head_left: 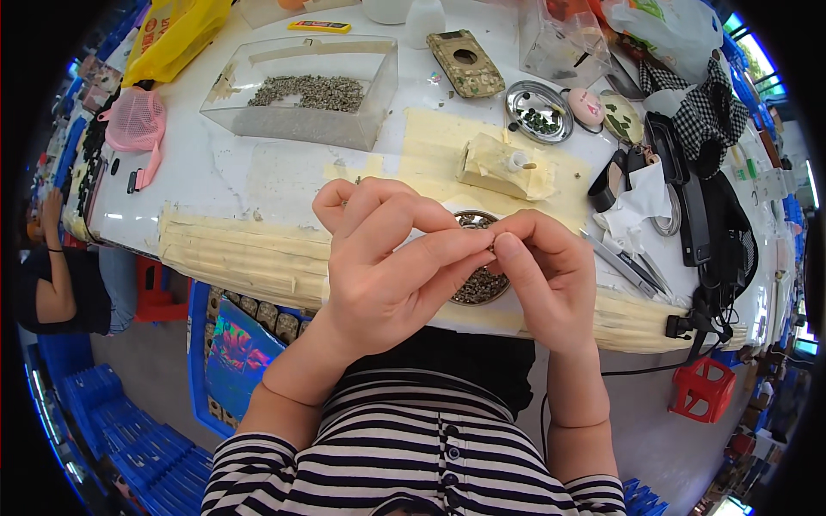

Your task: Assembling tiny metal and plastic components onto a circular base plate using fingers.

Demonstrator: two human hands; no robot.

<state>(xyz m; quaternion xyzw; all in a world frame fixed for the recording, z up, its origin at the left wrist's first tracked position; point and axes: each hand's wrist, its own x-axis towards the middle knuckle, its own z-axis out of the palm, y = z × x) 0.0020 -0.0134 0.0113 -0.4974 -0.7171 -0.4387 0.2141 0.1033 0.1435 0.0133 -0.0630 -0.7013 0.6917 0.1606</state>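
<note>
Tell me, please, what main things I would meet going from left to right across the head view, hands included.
Pink mesh bag → left hand → right hand → crumpled white tissue → red stool at the lower right.

Workshop: heaped small parts [305, 93], blue crate [199, 378]

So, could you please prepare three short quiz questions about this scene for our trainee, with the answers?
1. The fingertips of the left hand and right hand are: a) wide apart, b) close together, c) hidden under the table.
2. True or false: the clear box contains small greyish pieces.
3. Which is nearer to the person, the clear box or the round dish?

Key: 1. b; 2. true; 3. the round dish.
</note>
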